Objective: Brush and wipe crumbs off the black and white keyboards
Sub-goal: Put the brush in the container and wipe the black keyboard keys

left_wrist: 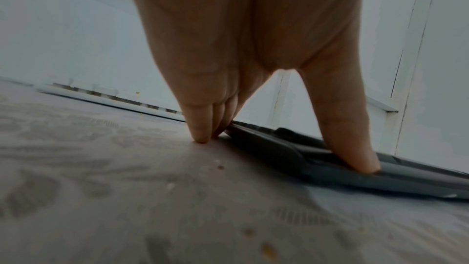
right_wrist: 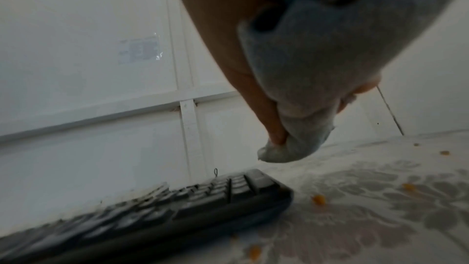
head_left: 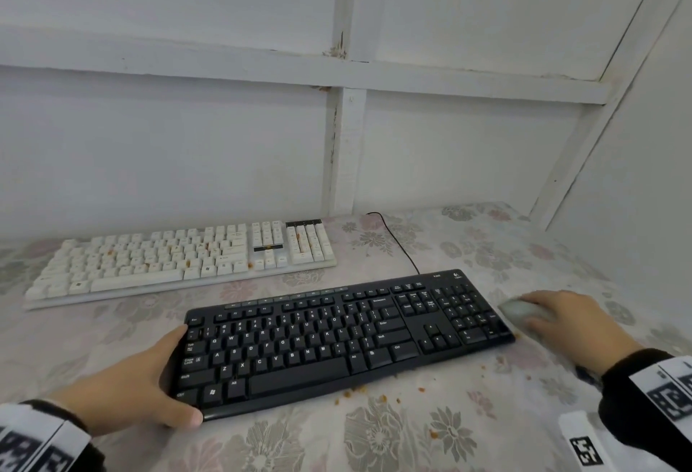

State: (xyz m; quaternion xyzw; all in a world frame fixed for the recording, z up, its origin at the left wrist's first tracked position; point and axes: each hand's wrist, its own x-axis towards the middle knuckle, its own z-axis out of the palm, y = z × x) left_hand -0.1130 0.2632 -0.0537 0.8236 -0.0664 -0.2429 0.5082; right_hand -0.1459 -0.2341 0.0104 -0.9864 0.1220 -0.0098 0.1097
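Head view: left hand (head_left: 123,393) grips the black keyboard (head_left: 337,340); right hand (head_left: 561,316) clutches a grey cloth (head_left: 524,312) beside it. Crumbs (head_left: 359,391) below could get swept back underneath.

White panelled wall (head_left: 168,142) behind, crossed by raised white battens; paint chipped at batten joint (head_left: 339,50). Second white wall (head_left: 644,172) closes corner at right. Work surface covered by pale floral-print cloth (head_left: 393,438), grey and pink blooms. Light even, diffuse
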